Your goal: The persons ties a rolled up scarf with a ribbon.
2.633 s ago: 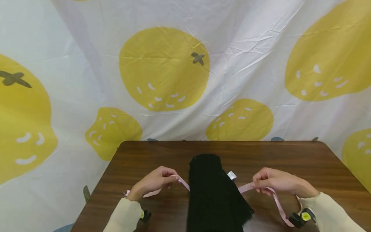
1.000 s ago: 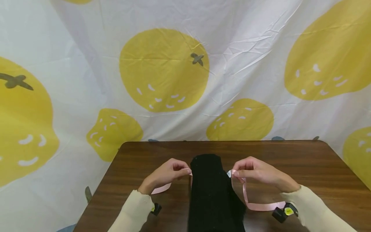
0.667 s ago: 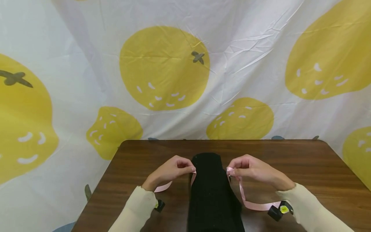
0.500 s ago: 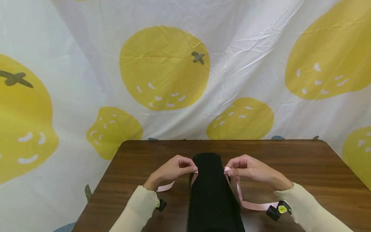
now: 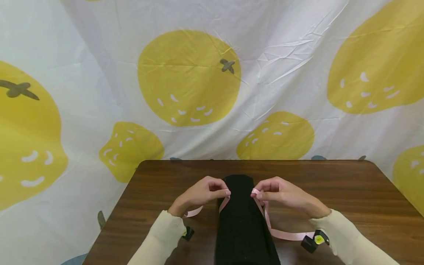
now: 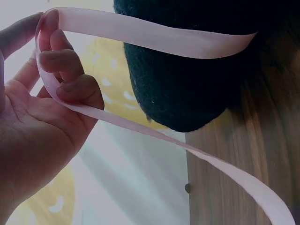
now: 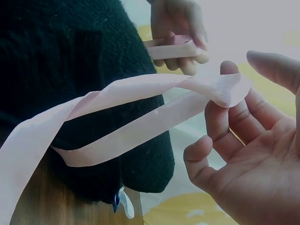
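Note:
A folded black scarf (image 5: 243, 228) stretches away from me across the middle of the table. Pink ribbon (image 5: 291, 235) passes under it and comes up on both sides. My left hand (image 5: 203, 192) pinches one length at the scarf's left edge; in the left wrist view this ribbon (image 6: 140, 35) bends round the fingers, its tail hanging loose. On the other side, my right hand (image 5: 281, 193) holds the other length between thumb and fingers. There the ribbon (image 7: 126, 96) loops over the fingertips in the right wrist view. A small gap over the scarf separates both hands.
The brown wooden table (image 5: 347, 195) has rounded far corners. Behind it hangs a white curtain (image 5: 278, 29) with yellow fruit prints. A white tag (image 7: 125, 204) sticks out from the scarf's side. Small black cameras (image 5: 309, 243) sit at the wrists.
Both hands have moved inward from the scarf's two sides and slightly away from me, drawing the ribbon lengths closer together above it. The right hand now covers the white tag in the head view.

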Tool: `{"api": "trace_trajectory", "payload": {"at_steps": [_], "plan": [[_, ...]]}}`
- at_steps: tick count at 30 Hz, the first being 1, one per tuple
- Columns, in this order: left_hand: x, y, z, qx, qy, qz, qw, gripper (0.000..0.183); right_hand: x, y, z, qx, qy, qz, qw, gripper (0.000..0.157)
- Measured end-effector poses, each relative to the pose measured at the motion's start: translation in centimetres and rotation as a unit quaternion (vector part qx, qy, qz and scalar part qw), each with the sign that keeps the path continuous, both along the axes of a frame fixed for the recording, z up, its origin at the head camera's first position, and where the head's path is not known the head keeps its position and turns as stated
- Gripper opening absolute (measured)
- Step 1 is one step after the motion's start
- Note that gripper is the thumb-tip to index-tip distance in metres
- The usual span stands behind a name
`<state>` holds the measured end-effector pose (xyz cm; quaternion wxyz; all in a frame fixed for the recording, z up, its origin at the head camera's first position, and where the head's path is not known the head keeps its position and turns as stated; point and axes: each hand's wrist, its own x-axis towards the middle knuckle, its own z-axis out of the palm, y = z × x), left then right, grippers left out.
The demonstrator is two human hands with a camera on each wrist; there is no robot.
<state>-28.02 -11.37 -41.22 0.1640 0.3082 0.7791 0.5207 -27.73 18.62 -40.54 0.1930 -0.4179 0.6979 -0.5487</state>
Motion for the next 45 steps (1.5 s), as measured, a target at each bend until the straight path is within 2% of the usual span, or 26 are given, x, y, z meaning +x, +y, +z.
{"api": "trace_trajectory", "payload": {"at_steps": [6,13,23,36,45], "plan": [[0.0,0.4,0.1,-0.007,0.012,0.000,0.9999,0.017,0.0,-0.3,0.0,0.008,0.015,-0.006,1.000,0.020],[0.0,0.9,0.3,-0.010,0.019,-0.004,0.9998,0.019,0.2,-0.9,0.2,0.034,0.009,-0.046,0.998,0.022],[-0.1,1.8,0.2,0.007,0.028,0.018,0.9994,0.015,0.3,-1.9,0.4,0.074,0.005,-0.094,0.993,0.020],[-0.2,2.5,-0.5,0.050,-0.004,0.016,0.9986,0.010,0.4,-2.2,0.6,0.069,-0.001,-0.093,0.993,0.022],[-0.2,2.7,-0.3,0.046,0.021,0.025,0.9984,0.012,0.3,-2.2,0.6,0.063,-0.009,-0.092,0.994,0.023]]}}
